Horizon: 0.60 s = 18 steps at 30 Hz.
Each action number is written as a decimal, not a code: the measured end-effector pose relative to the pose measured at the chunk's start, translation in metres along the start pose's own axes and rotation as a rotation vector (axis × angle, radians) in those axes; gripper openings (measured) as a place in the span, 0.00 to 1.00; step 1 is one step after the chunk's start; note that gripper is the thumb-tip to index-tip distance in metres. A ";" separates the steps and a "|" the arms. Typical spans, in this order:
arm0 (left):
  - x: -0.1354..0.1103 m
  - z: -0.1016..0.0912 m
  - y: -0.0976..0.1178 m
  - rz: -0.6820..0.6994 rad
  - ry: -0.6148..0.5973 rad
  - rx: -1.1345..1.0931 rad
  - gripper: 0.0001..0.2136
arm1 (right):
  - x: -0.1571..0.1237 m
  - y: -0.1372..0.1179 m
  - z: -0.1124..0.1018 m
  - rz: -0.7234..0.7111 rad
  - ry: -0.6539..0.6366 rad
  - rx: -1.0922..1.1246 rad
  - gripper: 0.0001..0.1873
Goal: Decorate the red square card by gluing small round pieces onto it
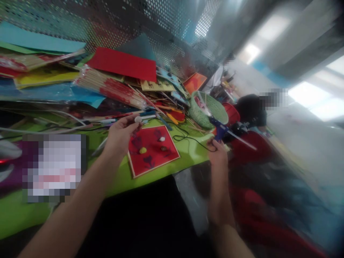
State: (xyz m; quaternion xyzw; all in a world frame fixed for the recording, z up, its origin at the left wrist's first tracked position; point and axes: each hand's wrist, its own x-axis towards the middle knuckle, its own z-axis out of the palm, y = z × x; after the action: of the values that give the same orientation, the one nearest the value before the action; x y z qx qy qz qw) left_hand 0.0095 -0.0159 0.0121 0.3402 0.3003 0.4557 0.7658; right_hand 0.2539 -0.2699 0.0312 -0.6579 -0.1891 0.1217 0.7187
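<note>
My left hand [120, 132] is raised over the green table [118, 179], its fingers pinched on a small white pebble [137, 119]. Just right of it lies a red square board [153, 148] with a white stone, a yellow stone and a dark one on it. My right hand [217, 152] is closed around the handle of a blue glue gun [219, 129], held at the table's right end. A black cord [188, 138] runs from the gun across the table.
Stacks of coloured paper [122, 63], bundled sticks [113, 89] and craft supplies crowd the back of the table. A green woven basket [208, 109] and a red container [232, 114] stand at the right. A seated person [251, 111] is beyond them. A perforated metal wall [150, 32] rises behind.
</note>
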 end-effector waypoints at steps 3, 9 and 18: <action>0.000 0.000 0.001 0.000 0.001 0.003 0.15 | -0.002 -0.005 0.013 0.116 -0.148 0.085 0.17; 0.000 -0.003 -0.001 0.003 -0.012 0.029 0.17 | 0.007 -0.010 0.042 0.045 -0.289 0.234 0.15; 0.001 -0.007 -0.003 -0.015 -0.047 0.017 0.20 | 0.008 -0.027 0.081 0.253 -0.566 0.187 0.20</action>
State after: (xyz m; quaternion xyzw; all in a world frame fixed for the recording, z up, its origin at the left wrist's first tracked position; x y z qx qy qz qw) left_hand 0.0060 -0.0141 0.0048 0.3552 0.2885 0.4394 0.7730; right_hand 0.2241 -0.1960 0.0644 -0.5475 -0.2862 0.4050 0.6740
